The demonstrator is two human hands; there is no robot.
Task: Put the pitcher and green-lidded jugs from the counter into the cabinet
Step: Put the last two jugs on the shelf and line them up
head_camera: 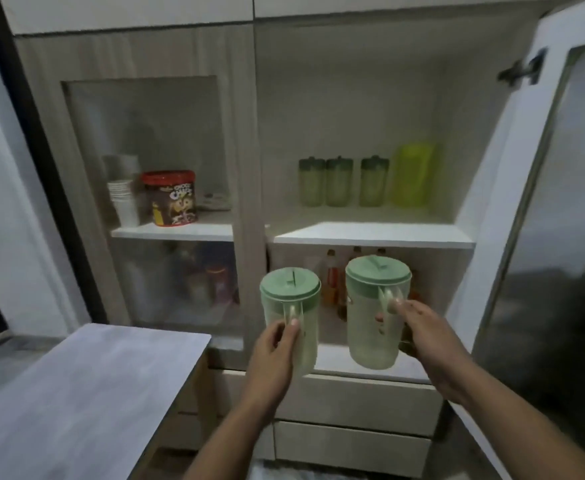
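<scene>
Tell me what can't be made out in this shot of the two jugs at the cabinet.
Head view only:
- Bottles on the lower shelf: mostly hidden behind the two jugs, left and right.
- Things behind the frosted door, lower left: blurred shapes only.
- Right hand fingers: partly hidden by the jug's handle.
- Left hand palm: faces away.
- Open door: cut off at the right edge.

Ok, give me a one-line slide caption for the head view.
Left hand and right hand each carry a green-lidded jug toward the open cabinet.

Upper shelf [370, 233] — 3 green bottles [339, 183], lime container [412, 174].
</scene>
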